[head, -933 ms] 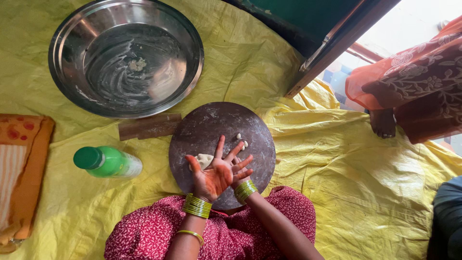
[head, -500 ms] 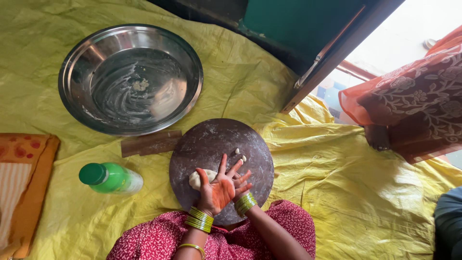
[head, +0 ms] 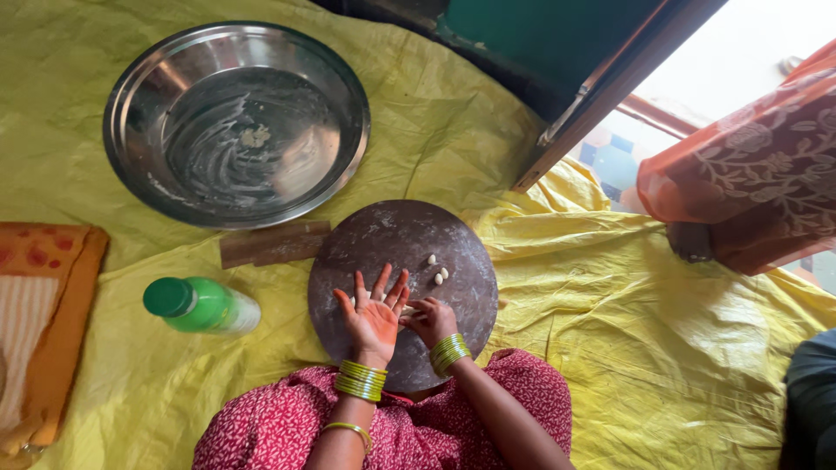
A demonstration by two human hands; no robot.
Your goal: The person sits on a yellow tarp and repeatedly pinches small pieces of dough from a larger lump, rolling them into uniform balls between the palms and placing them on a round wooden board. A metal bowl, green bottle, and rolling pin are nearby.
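Observation:
A round dark board (head: 348,252) lies on the yellow sheet in front of my lap. My left hand (head: 373,315) is held over it, palm up, fingers spread, with nothing seen on the palm. My right hand (head: 433,322) is beside it with curled fingers, pinching a small pale dough piece (head: 407,310) at the edge of the left palm. Two small dough bits (head: 436,269) lie on the board just beyond my fingers. Both wrists wear green bangles.
A large steel bowl (head: 131,104) smeared with flour stands at the far left. A wooden block (head: 270,245) lies between bowl and board. A green bottle (head: 198,305) lies on its side to the left. An orange cloth (head: 52,313) lies at the left edge. An orange patterned garment (head: 749,165) hangs at the right.
The pale dough lump seen against my left hand is gone from view. My right hand has come out beside the left palm. Small dough bits now show on the board.

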